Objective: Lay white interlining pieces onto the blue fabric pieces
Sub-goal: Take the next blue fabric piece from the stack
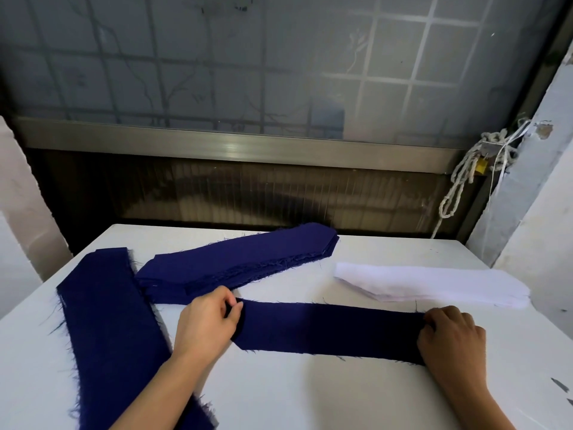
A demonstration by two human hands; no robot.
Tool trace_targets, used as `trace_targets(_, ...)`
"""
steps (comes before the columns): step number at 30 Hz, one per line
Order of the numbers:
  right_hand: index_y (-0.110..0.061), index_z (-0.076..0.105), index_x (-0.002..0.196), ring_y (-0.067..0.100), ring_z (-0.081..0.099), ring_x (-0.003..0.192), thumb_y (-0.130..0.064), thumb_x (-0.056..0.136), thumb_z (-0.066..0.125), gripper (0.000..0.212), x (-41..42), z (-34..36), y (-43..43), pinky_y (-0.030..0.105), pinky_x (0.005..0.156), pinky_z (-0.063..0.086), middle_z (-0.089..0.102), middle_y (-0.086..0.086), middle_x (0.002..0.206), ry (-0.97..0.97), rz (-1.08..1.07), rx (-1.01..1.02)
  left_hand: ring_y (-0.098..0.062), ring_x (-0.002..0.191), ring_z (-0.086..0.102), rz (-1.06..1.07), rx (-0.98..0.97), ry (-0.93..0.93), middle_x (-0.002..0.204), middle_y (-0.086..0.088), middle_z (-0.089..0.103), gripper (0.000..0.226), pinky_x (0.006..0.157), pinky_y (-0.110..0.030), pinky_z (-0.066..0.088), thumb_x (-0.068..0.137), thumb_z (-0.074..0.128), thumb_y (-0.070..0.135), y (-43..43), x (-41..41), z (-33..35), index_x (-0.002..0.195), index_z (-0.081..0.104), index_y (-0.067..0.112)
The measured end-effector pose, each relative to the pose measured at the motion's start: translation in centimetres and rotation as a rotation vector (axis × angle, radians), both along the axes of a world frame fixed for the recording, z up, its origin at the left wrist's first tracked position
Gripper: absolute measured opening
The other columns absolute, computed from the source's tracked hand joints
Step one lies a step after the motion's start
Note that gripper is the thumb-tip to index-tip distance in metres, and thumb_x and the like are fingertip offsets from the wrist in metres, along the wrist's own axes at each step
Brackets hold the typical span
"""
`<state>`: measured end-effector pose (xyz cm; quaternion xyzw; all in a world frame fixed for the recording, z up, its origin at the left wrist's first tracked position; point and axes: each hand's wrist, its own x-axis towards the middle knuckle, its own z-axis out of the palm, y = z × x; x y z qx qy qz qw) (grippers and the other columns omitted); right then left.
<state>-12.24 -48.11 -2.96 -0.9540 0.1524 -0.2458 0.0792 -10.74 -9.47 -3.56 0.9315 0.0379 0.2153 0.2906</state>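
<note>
Pinched by left hand (pixel 206 321), gripped by right hand (pixel 449 333) at ends: frayed navy strip (pixel 328 330), flat; white interlining stack (pixel 434 287) beyond.

the blue fabric strip (pixel 328 330) held in the fingers of the left hand (pixel 206 324) and right hand (pixel 449 336) is matt woven cloth, edges frayed. past the left fingertips, the stack of blue fabric pieces (pixel 235 262) frays likewise. past the right fingertips, the white interlining stack (pixel 434 287) looks soft, fuzzy. the table (pixel 310 398) beneath is smooth matt white.
</note>
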Motion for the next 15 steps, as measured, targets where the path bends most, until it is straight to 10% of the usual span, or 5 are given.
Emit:
trace_targets(4,-0.006,0.064,0.076,0.035,0.052,0.071,0.001,0.061,0.069,0.017,1.1,0.4,0.5,0.041,0.068,0.036,0.057,0.010,0.073,-0.031,0.091,-0.158,-0.008,0.049,0.053,-0.065,0.126,0.058,0.048,0.010,0.054,0.031,0.048,-0.015,0.028,0.089,0.067,0.039,-0.2,0.1,-0.3,0.066,0.047,0.035)
trace_targets(10,-0.016,0.059,0.120,0.023,0.055,0.105,-0.022,0.097,0.052,0.025,8.4,3.7,2.5,0.034,0.090,0.047,0.059,0.005,0.116,0.147,0.367,0.041,-0.011,0.051,0.053,-0.094,0.128,0.071,0.049,0.010,0.055,0.028,0.048,-0.015,0.029,0.091,0.063,0.040,-0.1,0.1,-0.3,0.069,0.048,0.033)
trace_targets(15,-0.021,0.047,0.078,0.017,0.050,0.075,-0.023,0.098,0.042,0.020,11.1,3.3,3.7,0.024,0.063,0.036,0.054,0.001,0.084,0.284,0.426,-0.028,-0.009,0.052,0.054,-0.106,0.102,0.070,0.049,0.011,0.055,0.028,0.049,-0.014,0.030,0.090,0.064,0.039,0.0,0.1,-0.3,0.068,0.048,0.032)
